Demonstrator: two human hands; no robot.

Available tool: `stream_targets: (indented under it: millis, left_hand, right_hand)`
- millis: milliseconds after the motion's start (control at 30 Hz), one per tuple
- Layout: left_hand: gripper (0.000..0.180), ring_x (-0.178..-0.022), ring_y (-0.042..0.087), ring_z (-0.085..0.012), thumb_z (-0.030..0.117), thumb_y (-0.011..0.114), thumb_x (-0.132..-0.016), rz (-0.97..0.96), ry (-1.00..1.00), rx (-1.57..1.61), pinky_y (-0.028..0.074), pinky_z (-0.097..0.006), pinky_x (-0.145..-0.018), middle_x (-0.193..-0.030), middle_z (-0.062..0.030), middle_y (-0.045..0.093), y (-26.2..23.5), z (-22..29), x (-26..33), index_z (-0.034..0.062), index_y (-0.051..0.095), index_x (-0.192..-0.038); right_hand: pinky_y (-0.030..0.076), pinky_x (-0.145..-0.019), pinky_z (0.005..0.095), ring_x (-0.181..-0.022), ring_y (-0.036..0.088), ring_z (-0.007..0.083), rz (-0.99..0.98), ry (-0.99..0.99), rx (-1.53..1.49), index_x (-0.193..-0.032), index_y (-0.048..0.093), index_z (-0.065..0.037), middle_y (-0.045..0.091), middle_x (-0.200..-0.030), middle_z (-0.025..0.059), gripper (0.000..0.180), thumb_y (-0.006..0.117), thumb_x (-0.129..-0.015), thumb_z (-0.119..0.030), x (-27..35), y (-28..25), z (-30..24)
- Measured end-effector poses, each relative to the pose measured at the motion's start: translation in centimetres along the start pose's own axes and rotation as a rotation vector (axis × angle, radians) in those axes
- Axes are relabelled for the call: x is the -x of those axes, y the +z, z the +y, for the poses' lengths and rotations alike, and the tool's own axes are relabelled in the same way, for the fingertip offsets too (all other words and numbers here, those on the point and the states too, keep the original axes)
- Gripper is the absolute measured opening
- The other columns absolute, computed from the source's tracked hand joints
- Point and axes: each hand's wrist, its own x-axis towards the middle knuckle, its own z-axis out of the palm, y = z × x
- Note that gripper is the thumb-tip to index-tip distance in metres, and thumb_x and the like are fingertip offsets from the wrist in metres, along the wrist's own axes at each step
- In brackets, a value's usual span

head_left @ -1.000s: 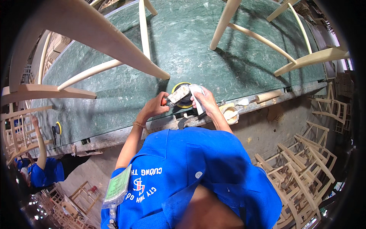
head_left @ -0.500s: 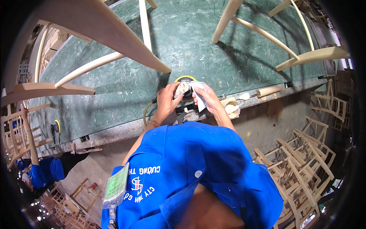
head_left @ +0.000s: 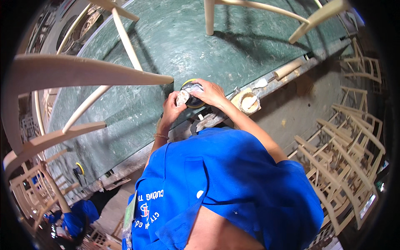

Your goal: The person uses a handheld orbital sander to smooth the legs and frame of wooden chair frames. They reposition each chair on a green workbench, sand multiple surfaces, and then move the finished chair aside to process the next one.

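A black round sander with a yellow rim [head_left: 195, 101] sits at the near edge of the green table, between my hands. My left hand [head_left: 170, 109] is closed around a whitish, mottled roundish piece [head_left: 182, 98], held against the sander's left side. My right hand [head_left: 211, 94] reaches over the sander's top, its fingers bent over a folded white sheet [head_left: 195, 88]; whether paper or cloth I cannot tell. The tapered end of a pale wooden chair leg [head_left: 160, 79] rests just beyond my left hand.
Right of my hands stand a tub of cream paste [head_left: 250, 102], a white scraper [head_left: 261, 83] and a wooden cylinder [head_left: 288, 69]. Chair frames [head_left: 318, 18] rest on the table [head_left: 175, 46]. Another sander [head_left: 78, 169] lies left, near a co-worker [head_left: 77, 218]. Chair parts [head_left: 341, 154] pile up right.
My right hand has moved from the sander's right side to over its top, and the white sheet is now mostly covered by its fingers. The whole view has turned.
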Motion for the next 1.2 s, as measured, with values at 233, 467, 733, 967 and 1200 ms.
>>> stream_targets:
  millis: [233,467,733,967,1200]
  left_hand:
    - [0.032,-0.086,0.051,-0.0081,0.001,0.059,-0.075,-0.112,-0.068,0.151,0.043,-0.024,-0.078,-0.097,0.0017,0.056,-1.3,1.7,-0.4,0.0035,0.054,-0.106]
    - [0.047,-0.098,0.054,-0.0125,0.000,0.059,-0.074,-0.070,-0.015,0.069,0.043,-0.026,-0.086,-0.105,-0.0015,0.056,-0.2,1.7,-0.1,-0.0002,0.052,-0.120]
    - [0.042,-0.102,0.054,-0.0257,0.008,0.063,-0.067,0.037,0.199,-0.310,0.044,-0.032,-0.089,-0.115,-0.0136,0.054,2.1,3.1,-0.3,-0.0026,0.056,-0.107]
    - [0.046,-0.107,0.050,-0.0172,0.003,0.061,-0.068,-0.050,0.135,-0.151,0.040,-0.028,-0.094,-0.122,-0.0087,0.047,1.4,2.6,-0.2,-0.0026,0.054,-0.113]
    - [0.043,-0.104,0.051,-0.0146,0.000,0.063,-0.067,-0.081,0.093,-0.110,0.042,-0.027,-0.090,-0.124,-0.0078,0.046,0.8,2.5,-1.2,-0.0033,0.056,-0.110]
  right_hand:
    - [0.051,-0.081,0.0419,-0.097,0.066,0.0319,-0.001,0.103,-0.018,-0.116,0.065,-0.022,0.070,-0.102,0.0117,0.047,0.069,-0.076,-0.045,-2.0,0.5,-1.1]
    - [0.050,-0.081,0.0466,-0.093,0.066,0.0353,0.029,0.020,0.079,-0.112,0.064,-0.016,0.069,-0.096,0.0151,0.044,0.066,-0.077,-0.042,-1.3,1.0,-0.3]
    - [0.049,-0.080,0.0494,-0.092,0.066,0.0377,0.090,0.138,0.094,-0.104,0.066,-0.012,0.069,-0.096,0.0171,0.041,0.067,-0.078,-0.044,-2.3,0.7,0.3]
    - [0.049,-0.083,0.0497,-0.095,0.065,0.0370,0.020,0.078,-0.015,-0.106,0.066,-0.015,0.069,-0.097,0.0156,0.044,0.068,-0.072,-0.042,-1.9,0.2,1.3]
    - [0.050,-0.080,0.0467,-0.094,0.066,0.0346,0.015,0.045,0.053,-0.105,0.067,-0.015,0.070,-0.094,0.0128,0.046,0.070,-0.071,-0.047,-3.3,-0.1,0.9]
